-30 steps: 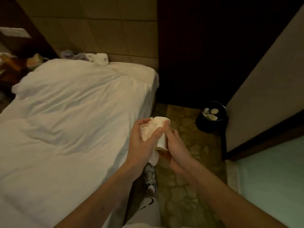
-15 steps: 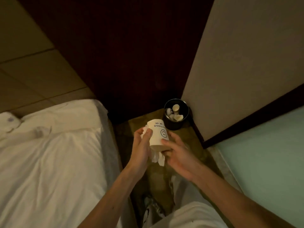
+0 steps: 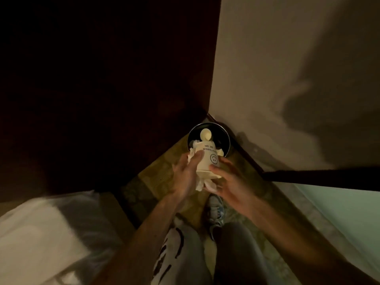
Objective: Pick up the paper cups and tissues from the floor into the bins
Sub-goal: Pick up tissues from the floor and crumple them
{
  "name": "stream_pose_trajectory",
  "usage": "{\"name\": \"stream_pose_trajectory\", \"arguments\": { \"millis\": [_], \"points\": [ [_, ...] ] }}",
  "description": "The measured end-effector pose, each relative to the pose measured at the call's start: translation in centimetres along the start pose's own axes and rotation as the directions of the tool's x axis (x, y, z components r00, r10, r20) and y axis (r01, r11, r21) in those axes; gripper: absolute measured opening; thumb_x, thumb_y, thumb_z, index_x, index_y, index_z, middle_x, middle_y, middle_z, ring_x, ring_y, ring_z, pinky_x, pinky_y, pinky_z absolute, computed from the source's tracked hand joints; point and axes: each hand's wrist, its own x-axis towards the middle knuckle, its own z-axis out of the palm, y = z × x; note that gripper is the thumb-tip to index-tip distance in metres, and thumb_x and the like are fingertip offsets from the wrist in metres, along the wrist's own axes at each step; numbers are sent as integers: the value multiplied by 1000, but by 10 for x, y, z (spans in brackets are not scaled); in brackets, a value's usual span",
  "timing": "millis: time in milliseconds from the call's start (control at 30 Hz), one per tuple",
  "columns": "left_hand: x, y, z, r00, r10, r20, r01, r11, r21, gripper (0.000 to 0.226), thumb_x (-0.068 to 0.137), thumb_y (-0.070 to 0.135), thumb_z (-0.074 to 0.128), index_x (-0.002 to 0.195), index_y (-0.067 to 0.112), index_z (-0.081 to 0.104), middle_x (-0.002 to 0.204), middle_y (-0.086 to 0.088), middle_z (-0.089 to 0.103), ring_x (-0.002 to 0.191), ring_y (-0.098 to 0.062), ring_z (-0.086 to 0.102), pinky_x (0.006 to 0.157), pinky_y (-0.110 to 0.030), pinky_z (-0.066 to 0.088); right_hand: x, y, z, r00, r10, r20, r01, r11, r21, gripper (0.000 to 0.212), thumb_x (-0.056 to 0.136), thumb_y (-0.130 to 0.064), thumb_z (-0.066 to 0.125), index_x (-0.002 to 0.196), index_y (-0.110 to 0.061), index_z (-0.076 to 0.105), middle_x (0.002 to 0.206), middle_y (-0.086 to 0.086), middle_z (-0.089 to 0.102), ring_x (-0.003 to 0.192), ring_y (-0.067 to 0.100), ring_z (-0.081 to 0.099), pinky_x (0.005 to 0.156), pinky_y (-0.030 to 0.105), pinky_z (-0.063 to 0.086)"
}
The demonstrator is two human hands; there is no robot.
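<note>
I hold the paper cup (image 3: 206, 159) between both hands in the middle of the view, right in front of the bin (image 3: 225, 136), which lies at twelve o'clock from it and is partly hidden by it. The cup is a smooth, cream-coloured cone with a printed smiley and upside-down lettering. Its flat base points away from me and its rolled rim faces me. My left hand (image 3: 185, 175) grips it from nine o'clock, with the thumb laid across the cup wall and a wad of crumpled white tissues (image 3: 190, 156) pressed against the side. More of the soft, creased tissue hangs out below the rim at six o'clock. My right hand (image 3: 230, 182) comes in from four o'clock. Its thumb tip pinches the cup near the rim, and its loosely curved fingers lie beneath. The bin is round and black with a thin glossy lip. It stands on the patterned carpet (image 3: 156, 177) in the corner where a dark wooden panel (image 3: 102, 79) meets a pale matte wall (image 3: 287, 68). Inside it, another pale cup (image 3: 205, 135) shows its rounded bottom. At eight o'clock lies the blurred white bedding (image 3: 41, 233), and at six o'clock my shoe (image 3: 216, 210).
</note>
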Motion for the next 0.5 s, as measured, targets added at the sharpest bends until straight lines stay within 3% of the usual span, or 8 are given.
{"name": "stream_pose_trajectory", "arguments": {
  "millis": [67,167,333,433,500],
  "points": [
    [60,-14,-1,998,-55,-12,55,997,54,63,80,64,64,127,22,62,130,-18,56,110,-34,63,88,-47,57,53,1,-6,997,-14,-72,13,1000,-20,54,82,-15,75,130,-25,54,123,11,67,104,30,70,78,41,58],
    [142,-37,1,996,-76,51,75,997,16,46,93,45,61,128,16,61,108,-11,72,85,-21,74,61,-27,58,125,4,-17,984,-55,-171,45,997,-63,51,87,-13,71,134,-20,51,126,14,64,106,33,68,80,44,59],
    [253,-78,9,989,-122,85,116,991,69,50,94,43,61,133,15,50,121,-13,66,100,-26,69,62,-27,55,224,18,-45,959,-145,-243,84,966,-246,54,92,-20,68,141,-17,45,135,13,56,117,33,60,96,56,51],
    [301,-99,15,991,-103,81,93,988,124,29,96,40,60,114,18,57,105,-8,69,85,-12,71,60,-23,56,271,24,-54,927,-101,-360,48,987,-154,53,91,-18,68,140,-18,47,135,12,55,113,34,62,83,48,58],
    [326,-104,19,993,-88,77,69,972,223,35,98,42,56,117,13,62,101,-6,69,82,-11,71,68,-27,60,295,26,-59,921,-83,-380,16,984,-177,49,94,-19,64,140,-19,47,133,11,56,109,32,63,70,39,58]
  ]
}}
